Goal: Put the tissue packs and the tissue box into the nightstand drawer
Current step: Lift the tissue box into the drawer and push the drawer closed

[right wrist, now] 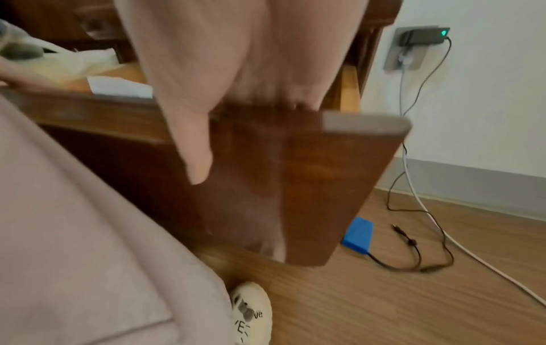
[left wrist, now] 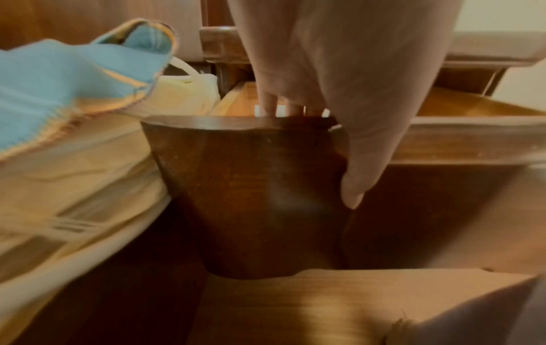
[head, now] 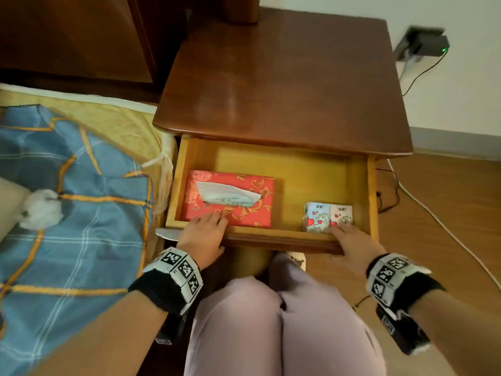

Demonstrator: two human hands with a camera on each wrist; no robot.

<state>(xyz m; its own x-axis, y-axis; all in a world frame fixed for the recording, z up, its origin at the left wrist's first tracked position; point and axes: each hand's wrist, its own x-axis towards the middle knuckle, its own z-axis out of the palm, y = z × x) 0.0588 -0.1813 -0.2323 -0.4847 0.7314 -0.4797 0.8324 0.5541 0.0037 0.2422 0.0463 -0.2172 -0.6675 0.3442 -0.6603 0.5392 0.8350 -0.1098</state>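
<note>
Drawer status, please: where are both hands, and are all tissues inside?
Left hand and right hand grip the drawer front. Tissue box and tissue packs inside. Drawer open, nothing blocking.

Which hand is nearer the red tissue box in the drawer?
Left. The left hand grips the drawer front with fingertips reaching the red tissue box. The right hand grips the front far to the right, by the tissue packs.

Tissue box showing red with gold floral scrolls. Tissue packs wearing cartoon cats and red hearts, one pale blue, one white. Drawer glowing honey-yellow inside; nightstand showing dark reddish-brown. Blanket showing blue plaid, orange-striped.
</note>
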